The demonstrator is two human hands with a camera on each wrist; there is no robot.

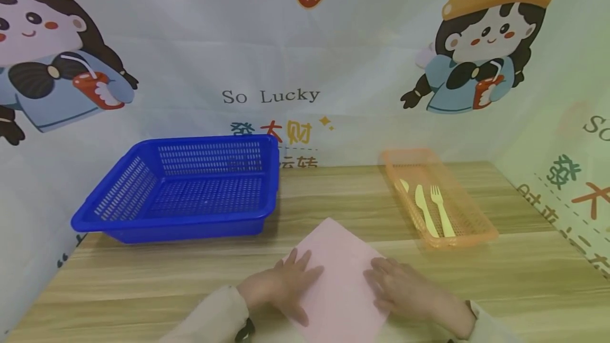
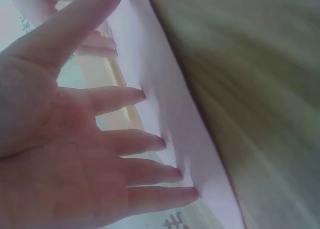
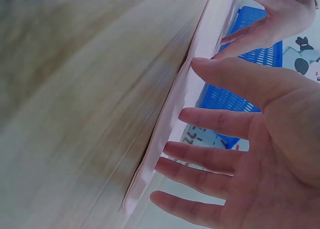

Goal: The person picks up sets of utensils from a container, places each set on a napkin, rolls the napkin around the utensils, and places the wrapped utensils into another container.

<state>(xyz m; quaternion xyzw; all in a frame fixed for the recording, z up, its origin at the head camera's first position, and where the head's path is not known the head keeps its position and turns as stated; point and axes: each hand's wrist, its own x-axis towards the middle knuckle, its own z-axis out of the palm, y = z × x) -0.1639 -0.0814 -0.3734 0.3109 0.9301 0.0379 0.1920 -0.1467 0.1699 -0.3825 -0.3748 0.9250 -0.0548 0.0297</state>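
A pink sheet, seemingly paper or a napkin, lies flat with one corner pointing away from me. On its left edge rests my left hand, fingers spread and straight. My right hand touches the right edge with extended fingers. The left wrist view shows the left fingertips resting on the sheet. In the right wrist view, the thumb and some fingers of the right hand touch or hover just over the sheet's edge; contact of each finger is hard to tell.
At the back left stands a blue perforated basket. An orange basket on the right holds a pale yellow fork and knives. Wood-patterned covering lies beneath; a printed cloth hangs behind.
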